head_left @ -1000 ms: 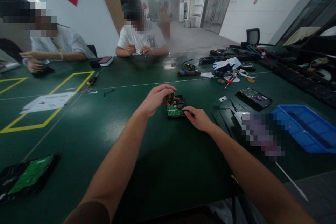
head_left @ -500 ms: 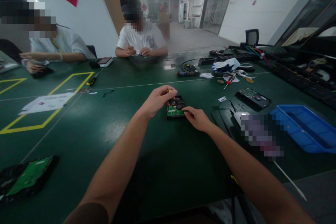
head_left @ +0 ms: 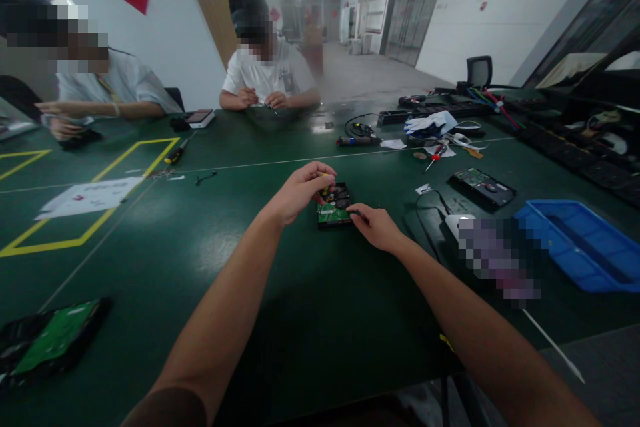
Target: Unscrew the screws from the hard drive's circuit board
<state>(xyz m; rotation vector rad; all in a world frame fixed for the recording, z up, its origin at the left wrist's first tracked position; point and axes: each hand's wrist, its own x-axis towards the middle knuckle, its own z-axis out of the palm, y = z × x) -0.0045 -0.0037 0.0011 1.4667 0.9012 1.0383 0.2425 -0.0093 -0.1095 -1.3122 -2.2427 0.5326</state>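
Note:
A hard drive (head_left: 334,216) lies on the green table in front of me, its green circuit board facing up and a black area behind it. Over its far left part, my left hand (head_left: 303,192) is closed in a pinch round a screwdriver (head_left: 325,191); bits of yellow handle show under the fingers, and the tip is hidden. From the right side, my right hand (head_left: 376,224) grips the drive's edge by the board with thumb and fingers together.
Another hard drive (head_left: 483,188) and a blue tray (head_left: 590,247) are on the right. A large board-bearing device (head_left: 55,340) sits front left. A screwdriver (head_left: 175,153) and paper (head_left: 90,196) lie left. Two people sit across the table. Tools and cables are at the back right.
More yellow of the screwdriver shows beneath my left fingers, which have shifted slightly. My right hand and the hard drive stay in place.

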